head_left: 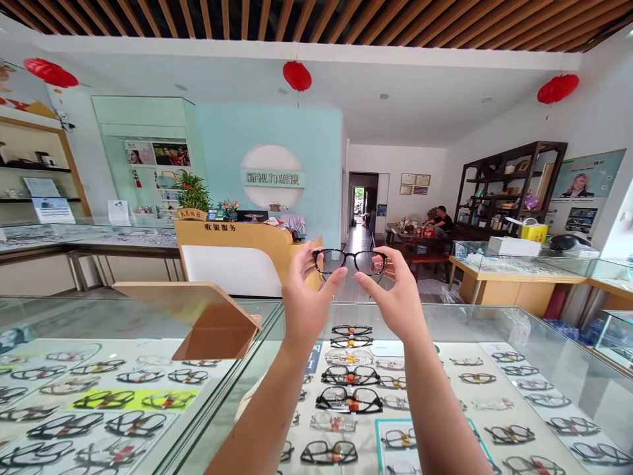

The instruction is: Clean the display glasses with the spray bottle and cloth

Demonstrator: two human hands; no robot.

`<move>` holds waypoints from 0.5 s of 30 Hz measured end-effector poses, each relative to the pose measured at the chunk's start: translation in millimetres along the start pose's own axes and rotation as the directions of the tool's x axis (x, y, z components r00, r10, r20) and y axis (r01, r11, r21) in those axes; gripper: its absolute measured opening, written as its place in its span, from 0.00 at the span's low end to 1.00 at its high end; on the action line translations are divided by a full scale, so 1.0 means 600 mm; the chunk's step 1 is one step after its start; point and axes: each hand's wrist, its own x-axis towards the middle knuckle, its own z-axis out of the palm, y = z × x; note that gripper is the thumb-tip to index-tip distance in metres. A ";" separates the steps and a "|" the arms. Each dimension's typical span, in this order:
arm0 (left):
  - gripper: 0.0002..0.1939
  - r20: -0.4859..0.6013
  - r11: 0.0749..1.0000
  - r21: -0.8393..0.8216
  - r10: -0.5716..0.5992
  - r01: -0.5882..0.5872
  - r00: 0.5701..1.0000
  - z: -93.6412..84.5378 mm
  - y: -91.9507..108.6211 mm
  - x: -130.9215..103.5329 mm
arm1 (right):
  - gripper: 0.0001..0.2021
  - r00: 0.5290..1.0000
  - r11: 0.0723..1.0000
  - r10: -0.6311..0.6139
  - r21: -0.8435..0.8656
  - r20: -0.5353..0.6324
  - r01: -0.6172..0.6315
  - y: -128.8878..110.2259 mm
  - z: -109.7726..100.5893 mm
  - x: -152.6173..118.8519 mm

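Note:
I hold up a pair of black-framed glasses (350, 261) in front of me at chest height, lenses facing away. My left hand (305, 300) grips the left side of the frame with fingers and thumb. My right hand (395, 293) pinches the right side the same way. Both hands hover above a glass display counter (445, 316) filled with several rows of eyeglass frames (349, 399).
A wooden countertop mirror stand (208, 320) sits on the counter at left. A yellow reception desk (242, 254) stands beyond. More glass cases line the left and right walls. A person sits at a far table (442, 221) by a dark shelf.

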 end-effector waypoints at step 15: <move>0.35 0.021 1.000 0.000 0.007 -0.007 1.000 -0.001 -0.029 0.005 | 0.33 0.997 1.000 0.018 -0.019 -0.082 -0.020 0.045 0.005 0.002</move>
